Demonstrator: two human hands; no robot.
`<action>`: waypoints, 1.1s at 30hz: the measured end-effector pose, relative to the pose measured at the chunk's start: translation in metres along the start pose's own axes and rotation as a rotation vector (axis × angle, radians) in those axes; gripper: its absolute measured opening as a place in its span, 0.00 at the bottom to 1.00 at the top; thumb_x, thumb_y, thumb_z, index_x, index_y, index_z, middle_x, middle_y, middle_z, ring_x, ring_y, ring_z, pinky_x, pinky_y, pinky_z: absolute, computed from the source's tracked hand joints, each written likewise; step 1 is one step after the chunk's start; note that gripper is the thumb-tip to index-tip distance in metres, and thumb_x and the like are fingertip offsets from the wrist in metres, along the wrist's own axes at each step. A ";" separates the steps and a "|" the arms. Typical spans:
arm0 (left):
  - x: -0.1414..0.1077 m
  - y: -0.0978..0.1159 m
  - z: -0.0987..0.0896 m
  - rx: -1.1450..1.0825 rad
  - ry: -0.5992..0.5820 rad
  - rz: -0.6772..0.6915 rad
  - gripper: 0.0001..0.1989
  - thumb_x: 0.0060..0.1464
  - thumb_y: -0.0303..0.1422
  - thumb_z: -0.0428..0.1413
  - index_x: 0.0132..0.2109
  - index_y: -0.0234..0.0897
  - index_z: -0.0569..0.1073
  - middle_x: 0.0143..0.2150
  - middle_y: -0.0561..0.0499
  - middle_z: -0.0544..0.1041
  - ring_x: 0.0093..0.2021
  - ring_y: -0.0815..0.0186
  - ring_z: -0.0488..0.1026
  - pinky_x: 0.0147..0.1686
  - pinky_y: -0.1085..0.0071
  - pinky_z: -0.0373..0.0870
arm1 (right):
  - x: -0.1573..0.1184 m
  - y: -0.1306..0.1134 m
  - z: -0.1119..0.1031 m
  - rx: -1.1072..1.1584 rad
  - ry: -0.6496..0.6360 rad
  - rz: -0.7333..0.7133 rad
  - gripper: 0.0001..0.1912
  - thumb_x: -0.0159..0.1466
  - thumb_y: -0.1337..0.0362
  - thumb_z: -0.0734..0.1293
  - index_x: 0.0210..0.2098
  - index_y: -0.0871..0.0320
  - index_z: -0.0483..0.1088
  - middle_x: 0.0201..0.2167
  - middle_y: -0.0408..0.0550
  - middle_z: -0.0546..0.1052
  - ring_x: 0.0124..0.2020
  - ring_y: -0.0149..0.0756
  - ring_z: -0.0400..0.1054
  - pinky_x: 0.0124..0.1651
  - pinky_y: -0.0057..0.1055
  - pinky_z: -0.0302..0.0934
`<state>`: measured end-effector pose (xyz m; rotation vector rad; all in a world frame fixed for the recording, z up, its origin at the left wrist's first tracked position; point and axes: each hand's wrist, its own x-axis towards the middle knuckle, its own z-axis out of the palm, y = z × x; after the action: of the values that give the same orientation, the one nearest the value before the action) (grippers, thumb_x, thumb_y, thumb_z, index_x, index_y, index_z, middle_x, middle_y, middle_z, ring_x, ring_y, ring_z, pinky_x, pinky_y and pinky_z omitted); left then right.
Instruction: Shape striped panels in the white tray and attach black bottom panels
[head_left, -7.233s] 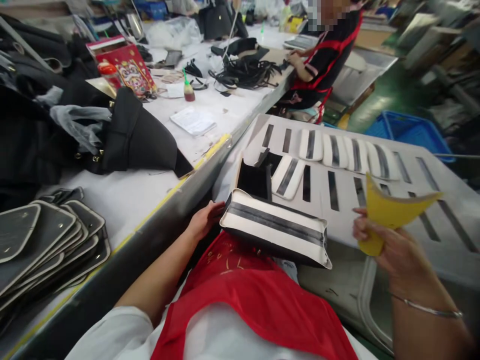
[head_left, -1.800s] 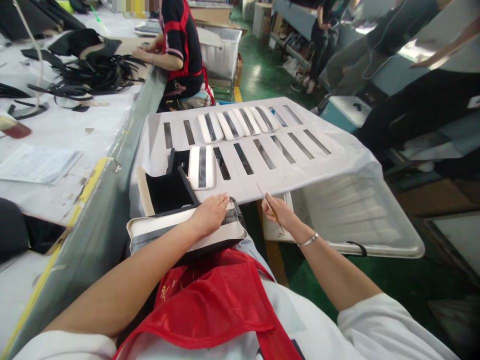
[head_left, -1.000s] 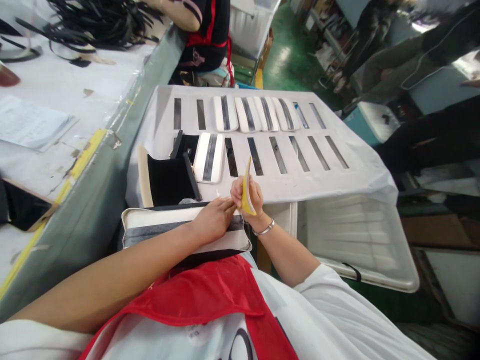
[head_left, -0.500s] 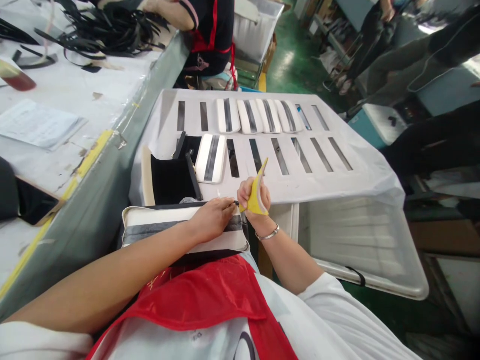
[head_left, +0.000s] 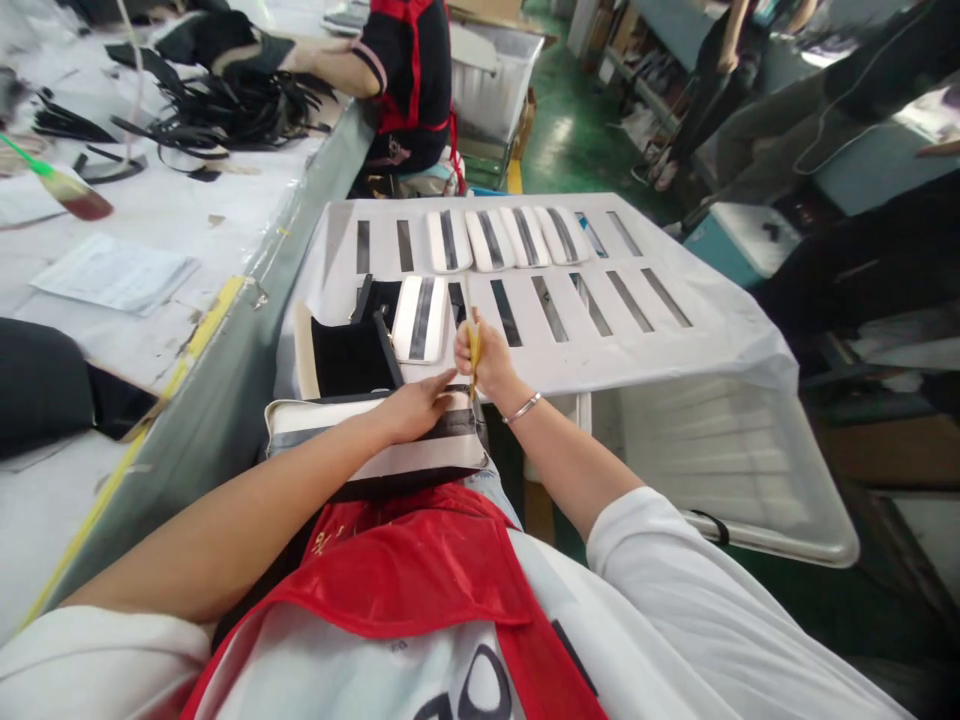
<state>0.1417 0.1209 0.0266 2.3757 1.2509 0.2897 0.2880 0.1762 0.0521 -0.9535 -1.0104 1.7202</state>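
Note:
On my lap lies a white piece with a dark stripe (head_left: pixel 300 430), dark material along its edges. My left hand (head_left: pixel 416 408) rests flat on its right part, fingers stretched toward the right end. My right hand (head_left: pixel 486 358) is closed round a thin yellow tool (head_left: pixel 474 350), held upright with its lower end at the piece's right edge. Just beyond, an open black-lined case (head_left: pixel 352 358) and a white striped pad (head_left: pixel 420 320) lie on the slotted white board.
Several striped pads (head_left: pixel 489 240) line the slotted board (head_left: pixel 600 365). On the left table (head_left: pixel 247 210) are black straps (head_left: pixel 240 105) and papers (head_left: pixel 112 272). A person (head_left: pixel 409 80) sits beyond; a clear bin (head_left: pixel 720 460) stands at right.
My right hand has turned and moved slightly left and up, with the yellow tool now seen edge-on. My left hand has shifted a little left. The camera view has shifted too.

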 end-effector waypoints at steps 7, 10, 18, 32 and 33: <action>-0.046 0.027 0.001 0.080 -0.076 0.151 0.31 0.56 0.45 0.53 0.62 0.34 0.61 0.64 0.39 0.60 0.64 0.55 0.57 0.62 0.56 0.54 | -0.094 -0.003 -0.071 -0.144 0.144 0.396 0.22 0.65 0.46 0.57 0.29 0.59 0.60 0.19 0.43 0.68 0.16 0.31 0.66 0.15 0.25 0.61; -0.058 0.040 0.016 0.161 -0.054 0.229 0.29 0.55 0.45 0.55 0.59 0.34 0.65 0.62 0.39 0.64 0.63 0.53 0.58 0.61 0.51 0.53 | -0.136 0.017 -0.096 -0.230 -0.066 0.546 0.14 0.65 0.53 0.61 0.37 0.59 0.60 0.25 0.45 0.72 0.17 0.34 0.69 0.16 0.27 0.64; -0.063 0.053 0.037 0.207 0.119 0.231 0.15 0.57 0.39 0.54 0.47 0.35 0.73 0.52 0.43 0.72 0.51 0.56 0.67 0.51 0.58 0.64 | -0.147 0.032 -0.102 -0.591 -0.432 0.584 0.19 0.62 0.48 0.65 0.38 0.57 0.57 0.28 0.45 0.75 0.17 0.29 0.68 0.15 0.22 0.62; -0.074 0.038 0.055 0.168 0.234 0.275 0.17 0.57 0.32 0.54 0.53 0.34 0.68 0.49 0.42 0.72 0.50 0.57 0.66 0.52 0.60 0.64 | -0.117 0.031 -0.096 -0.548 -0.628 0.685 0.19 0.63 0.49 0.62 0.41 0.59 0.60 0.24 0.43 0.75 0.15 0.29 0.66 0.16 0.24 0.62; -0.074 0.039 0.053 0.153 0.236 0.262 0.19 0.57 0.32 0.54 0.54 0.33 0.67 0.50 0.42 0.71 0.51 0.57 0.66 0.52 0.61 0.64 | -0.118 0.033 -0.098 -0.534 -0.624 0.682 0.20 0.63 0.48 0.62 0.41 0.59 0.60 0.24 0.43 0.75 0.15 0.29 0.66 0.16 0.24 0.62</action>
<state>0.1479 0.0255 -0.0010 2.7049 1.0912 0.5897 0.4020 0.0790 0.0059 -1.2150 -1.7534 2.4659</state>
